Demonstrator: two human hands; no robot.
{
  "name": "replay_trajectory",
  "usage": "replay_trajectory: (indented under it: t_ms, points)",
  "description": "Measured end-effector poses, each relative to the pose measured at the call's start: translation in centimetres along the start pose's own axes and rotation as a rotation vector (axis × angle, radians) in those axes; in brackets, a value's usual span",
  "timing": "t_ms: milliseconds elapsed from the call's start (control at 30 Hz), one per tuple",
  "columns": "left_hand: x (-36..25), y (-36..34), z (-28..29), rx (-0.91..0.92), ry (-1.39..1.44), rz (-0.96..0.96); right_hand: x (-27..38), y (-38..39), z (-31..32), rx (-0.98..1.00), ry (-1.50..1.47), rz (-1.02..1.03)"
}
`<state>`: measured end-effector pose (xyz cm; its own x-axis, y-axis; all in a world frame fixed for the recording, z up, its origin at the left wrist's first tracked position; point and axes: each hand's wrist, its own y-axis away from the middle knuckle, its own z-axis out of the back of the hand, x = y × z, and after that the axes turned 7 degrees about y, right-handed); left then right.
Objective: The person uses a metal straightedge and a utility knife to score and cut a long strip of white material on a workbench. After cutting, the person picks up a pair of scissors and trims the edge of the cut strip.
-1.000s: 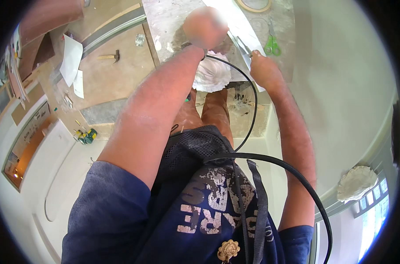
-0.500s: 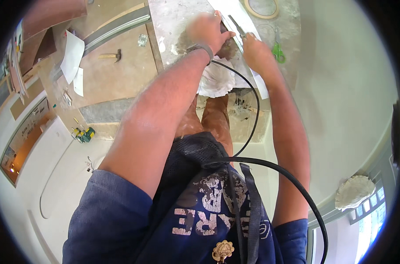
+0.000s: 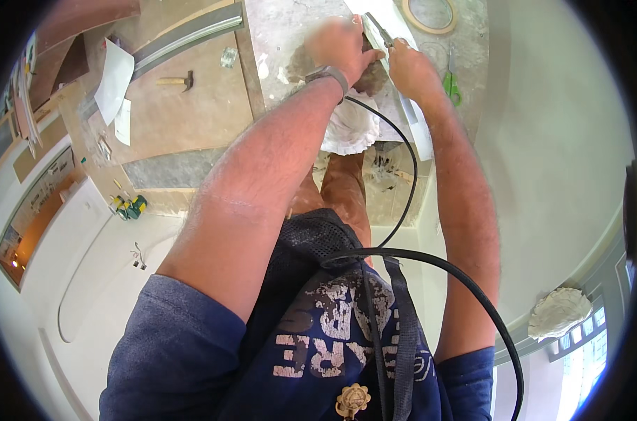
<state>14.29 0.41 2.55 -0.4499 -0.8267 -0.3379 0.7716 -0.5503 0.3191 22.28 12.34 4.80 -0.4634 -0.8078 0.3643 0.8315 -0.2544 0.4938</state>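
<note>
Two bare hands work at the top of the head view, where a long white strip (image 3: 394, 15) lies across a grey worktop (image 3: 283, 28). Smooth, flat and straight-edged, the strip looks pale against the worktop's dusty, blotched surface; its material is hard to tell. Its long axis slants from upper left to lower right, passing beneath the right hand (image 3: 411, 70). That hand's fingers are closed around a slim grey tool (image 3: 379, 29), metallic and narrow, whose free end points up and to the left, roughly along the strip. The left hand (image 3: 338, 52) is at the strip's left edge, thumb stretched toward it; whether its fingers grip the strip, I cannot tell. Just right of the right hand lie green-handled scissors (image 3: 452, 88), with a tan ring-shaped roll (image 3: 429, 28) above them. A rumpled white piece with a frilled rim (image 3: 350, 133) sits below the left hand.
</note>
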Motion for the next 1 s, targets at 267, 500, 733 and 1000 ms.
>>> replay_trajectory:
  t_ms: [267, 500, 733, 1000]
  points:
    - [-0.2, 0.0, 0.2, -0.006, -0.035, 0.019, 0.9, -0.5, 1.7, 0.105, -0.023, -0.081]
    - [0.2, -0.2, -0.6, -0.046, -0.028, 0.015, 1.3, 0.3, 2.7, 0.188, -0.028, -0.131]
    - [-0.6, -0.1, 0.7, 0.020, -0.004, 0.026, -0.3, 2.6, 1.4, 0.178, -0.003, -0.125]
    - [-1.9, 0.4, 3.2, 0.120, 0.009, 0.054, -2.0, 6.5, -0.1, 0.188, -0.018, -0.151]
